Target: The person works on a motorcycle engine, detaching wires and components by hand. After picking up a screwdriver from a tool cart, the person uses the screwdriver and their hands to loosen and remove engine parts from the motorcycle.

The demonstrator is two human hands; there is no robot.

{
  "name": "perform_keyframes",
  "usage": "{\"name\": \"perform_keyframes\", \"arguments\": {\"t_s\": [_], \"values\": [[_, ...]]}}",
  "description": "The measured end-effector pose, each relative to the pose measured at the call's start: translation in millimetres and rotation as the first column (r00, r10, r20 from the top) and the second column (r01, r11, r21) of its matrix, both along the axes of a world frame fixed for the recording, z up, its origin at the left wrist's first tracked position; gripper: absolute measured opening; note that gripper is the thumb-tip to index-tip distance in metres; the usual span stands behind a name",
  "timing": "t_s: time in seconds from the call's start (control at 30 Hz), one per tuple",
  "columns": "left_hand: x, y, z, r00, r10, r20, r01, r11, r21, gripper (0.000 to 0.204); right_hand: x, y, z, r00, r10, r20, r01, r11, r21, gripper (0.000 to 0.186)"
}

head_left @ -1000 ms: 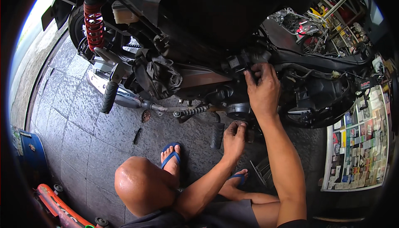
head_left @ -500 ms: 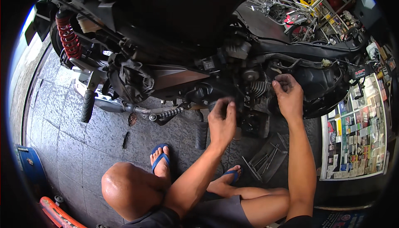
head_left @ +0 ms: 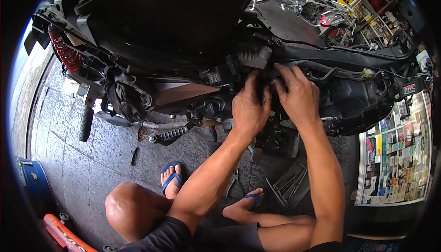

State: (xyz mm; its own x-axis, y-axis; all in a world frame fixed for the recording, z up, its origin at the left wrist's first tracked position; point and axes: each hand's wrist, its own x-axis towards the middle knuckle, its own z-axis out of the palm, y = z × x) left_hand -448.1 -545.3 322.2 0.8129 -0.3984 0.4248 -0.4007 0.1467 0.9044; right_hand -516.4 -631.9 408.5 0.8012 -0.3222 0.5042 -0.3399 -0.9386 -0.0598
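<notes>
A partly stripped motorbike stretches across the view, with a black frame tube (head_left: 340,55) running to the right. Both my hands are at its engine area, close together just below a grey finned metal part (head_left: 252,58). My left hand (head_left: 250,112) has its fingers bent into the dark gap there. From the right, my right hand (head_left: 297,95) reaches into the same gap, thumb and fingers curled. Dark smudges cover the fingers. Whatever lies between the fingertips is hidden in shadow. Left of my left hand is a brown and black side panel (head_left: 183,92).
On the floor by my foot lies a dark tray (head_left: 301,192) with several long metal tools (head_left: 287,185). Pliers-like handles (head_left: 233,183) lie beside it. A glass display case (head_left: 395,160) stands at the right. A black bundled bag (head_left: 128,93) hangs at the left, near the red shock spring (head_left: 66,52).
Both hands have moved up and inward to the engine, from apart to nearly touching. The view has shifted slightly, and the pliers-like handles now show.
</notes>
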Motion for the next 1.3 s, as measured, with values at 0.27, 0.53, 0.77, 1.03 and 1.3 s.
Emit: {"name": "perform_keyframes", "arguments": {"t_s": [0.27, 0.53, 0.77, 1.03, 1.3], "values": [[1.5, -10.1, -13.0, 0.979, 0.189, 0.073, -0.18, 0.977, -0.117, 0.032, 0.8, -17.8, 11.1, 0.983, 0.132, -0.128, -0.145, 0.984, -0.102, 0.025], [0.2, -3.7, -11.9, 0.991, 0.132, 0.031, -0.127, 0.984, -0.126, 0.028, 0.3, -23.6, 11.6, 0.973, 0.194, -0.124, -0.206, 0.974, -0.096, 0.024], [-0.1, 2.6, -14.2, 0.994, 0.11, -0.005, -0.109, 0.978, -0.179, 0.016, 1.5, -23.7, 15.5, 0.969, 0.202, -0.142, -0.212, 0.975, -0.066, 0.024], [-4.9, 14.6, -17.6, 0.994, 0.112, -0.011, -0.112, 0.981, -0.158, 0.011, -3.3, -13.9, 6.8, 0.989, 0.136, 0.064, -0.144, 0.979, 0.145, 0.023], [-8.1, 12.6, -15.6, 0.985, 0.144, -0.091, -0.156, 0.978, -0.142, 0.011, -2.4, 8.2, -18.4, 0.973, 0.139, 0.186, -0.096, 0.97, -0.222, 0.026]]}}
